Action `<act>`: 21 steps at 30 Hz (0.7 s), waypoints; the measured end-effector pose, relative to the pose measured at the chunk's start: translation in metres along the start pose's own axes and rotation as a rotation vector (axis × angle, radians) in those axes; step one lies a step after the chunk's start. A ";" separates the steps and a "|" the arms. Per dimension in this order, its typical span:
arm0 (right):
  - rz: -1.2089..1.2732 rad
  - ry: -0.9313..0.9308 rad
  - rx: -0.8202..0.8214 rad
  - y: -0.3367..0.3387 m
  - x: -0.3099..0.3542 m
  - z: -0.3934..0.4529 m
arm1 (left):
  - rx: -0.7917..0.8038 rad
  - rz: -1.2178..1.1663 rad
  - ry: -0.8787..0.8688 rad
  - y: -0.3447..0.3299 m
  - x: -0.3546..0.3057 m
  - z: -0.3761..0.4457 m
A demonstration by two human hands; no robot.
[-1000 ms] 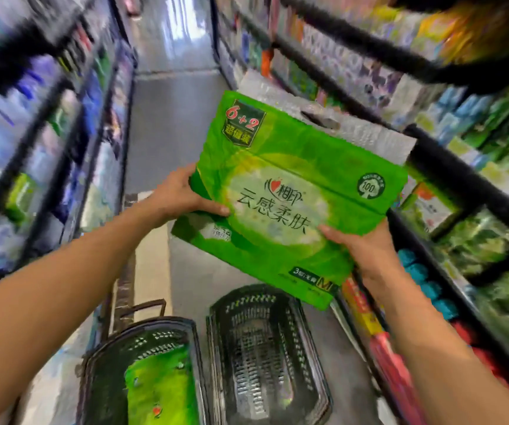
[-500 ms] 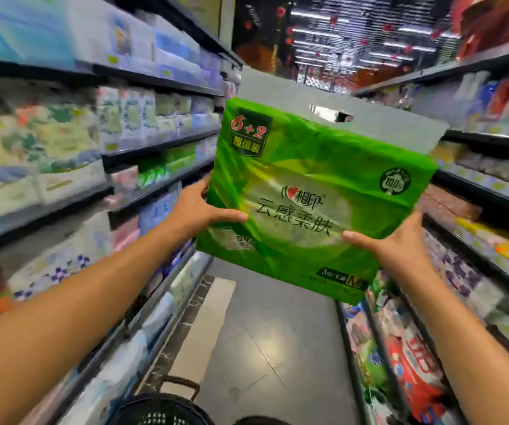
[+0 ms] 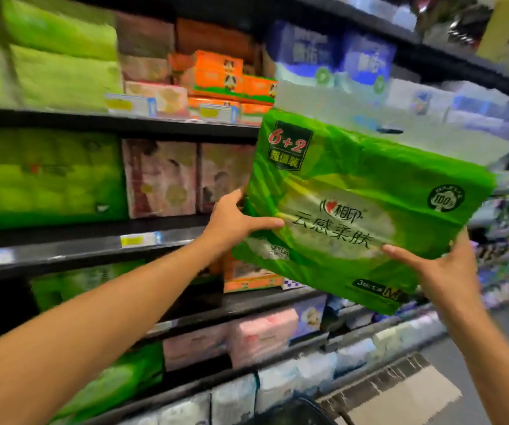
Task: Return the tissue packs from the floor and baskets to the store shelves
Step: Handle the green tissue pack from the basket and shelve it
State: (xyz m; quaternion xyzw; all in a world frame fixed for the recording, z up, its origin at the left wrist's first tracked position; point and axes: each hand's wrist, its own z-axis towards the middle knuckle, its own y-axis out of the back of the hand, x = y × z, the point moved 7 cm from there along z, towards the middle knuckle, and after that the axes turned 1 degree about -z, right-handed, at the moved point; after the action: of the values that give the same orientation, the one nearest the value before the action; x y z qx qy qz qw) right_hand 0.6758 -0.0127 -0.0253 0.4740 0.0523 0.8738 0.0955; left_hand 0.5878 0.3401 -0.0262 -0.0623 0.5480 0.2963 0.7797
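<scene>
The view has swung from the aisle onto the left-hand shelves, and the green tissue pack (image 3: 366,210) rides along, left hand (image 3: 234,222) and right hand (image 3: 440,268) both clamped on its lower edges, held before matching green packs (image 3: 47,176) — shelving looks imminent.

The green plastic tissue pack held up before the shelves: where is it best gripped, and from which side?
Grip the green plastic tissue pack at its two short ends, from left and right, as the left hand and right hand do. It is wide, soft and tilted, so one hand would probably let it sag.
</scene>
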 end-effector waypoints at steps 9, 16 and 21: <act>0.227 0.145 0.253 -0.193 0.069 -0.016 | -0.367 0.167 0.055 0.196 0.028 -0.068; 0.319 0.274 0.371 -0.335 0.128 -0.052 | -0.640 0.178 0.044 0.335 0.053 -0.093; 0.390 0.283 0.402 -0.425 0.148 -0.084 | -0.692 0.158 0.102 0.411 0.088 -0.092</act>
State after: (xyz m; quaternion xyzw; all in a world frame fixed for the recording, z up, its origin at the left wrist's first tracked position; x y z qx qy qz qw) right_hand 0.5763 0.4342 -0.0273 0.3583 0.1446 0.9050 -0.1779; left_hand 0.3145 0.6713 -0.0467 -0.2948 0.4564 0.5205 0.6587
